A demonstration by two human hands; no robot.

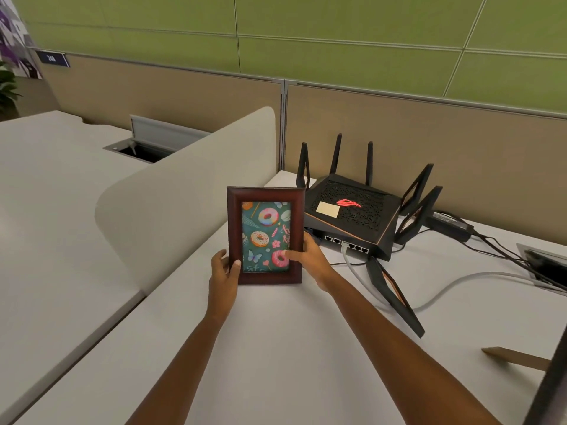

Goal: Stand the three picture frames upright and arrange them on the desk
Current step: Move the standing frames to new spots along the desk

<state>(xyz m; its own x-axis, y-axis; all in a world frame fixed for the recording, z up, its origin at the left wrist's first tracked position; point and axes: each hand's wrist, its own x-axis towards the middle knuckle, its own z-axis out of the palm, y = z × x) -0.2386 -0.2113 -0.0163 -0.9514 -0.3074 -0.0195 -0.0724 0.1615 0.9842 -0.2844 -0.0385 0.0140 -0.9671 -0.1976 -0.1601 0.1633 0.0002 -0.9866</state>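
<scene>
On the desk, left hand and right hand grip the upright frame.

A dark wooden picture frame stands upright on the white counter, its doughnut print facing the camera. The left hand grips the frame's lower left corner, thumb on the front of the border. The right hand holds the right edge, with its thumb pressed on the glass over a pink doughnut. Just beside the frame, to its right, sits a black router with raised antennas and a red logo; a grey cable runs from its ports across the counter. A curved beige divider rises to the left. At the lower right edge, part of a second frame shows, with its stand.
</scene>
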